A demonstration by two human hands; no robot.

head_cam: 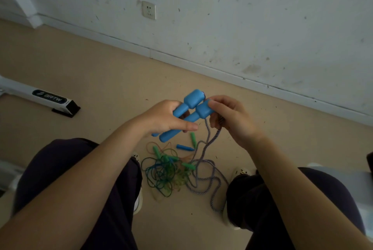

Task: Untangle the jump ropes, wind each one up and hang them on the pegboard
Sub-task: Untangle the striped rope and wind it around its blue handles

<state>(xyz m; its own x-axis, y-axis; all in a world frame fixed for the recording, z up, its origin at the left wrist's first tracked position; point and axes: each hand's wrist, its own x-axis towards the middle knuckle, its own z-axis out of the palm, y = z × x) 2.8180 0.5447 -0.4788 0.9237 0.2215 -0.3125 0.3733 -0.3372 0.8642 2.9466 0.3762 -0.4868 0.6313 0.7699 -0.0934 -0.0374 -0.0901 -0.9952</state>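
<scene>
My left hand grips two blue jump-rope handles side by side, their thick ends pointing up toward the wall. My right hand pinches the thick end of the nearer handle and holds the purple-white braided rope where it leaves the handles. That rope hangs down and loops on the floor between my feet. Beside it lies a tangled pile of thin green, blue and yellow ropes with green handles and a small blue handle. No pegboard is in view.
I sit with dark-trousered knees on both sides of the pile, shoes on a beige floor. A white bar with a black label lies on the floor at left. A scuffed white wall with a socket runs behind.
</scene>
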